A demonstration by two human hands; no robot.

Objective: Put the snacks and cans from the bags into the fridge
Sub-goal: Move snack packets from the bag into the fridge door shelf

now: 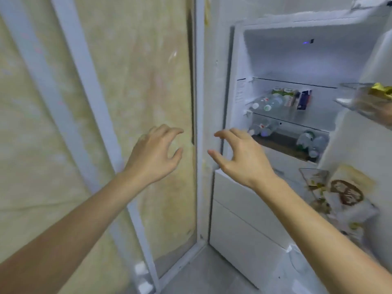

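Observation:
The white fridge [237, 115] stands open on the right, its door swung out at the right edge. Plastic bottles [268, 103] and cartons [285, 96] lie on a middle shelf, and more bottles [262, 128] rest on the shelf below. A dark blue box [304, 99] stands beside the cartons. My left hand [154, 153] hovers empty in front of the yellowish panel, fingers curled apart. My right hand [241, 155] hangs empty in front of the fridge's left edge, fingers spread. No bags, snacks or cans from them are in view.
A door shelf [356, 96] at the right holds a yellow packet [381, 90]. Lower on the door sits a white bag with a brown round print [347, 192]. White closed drawers [239, 211] fill the fridge's lower part. A yellowish glass door with white frame [199, 124] stands left.

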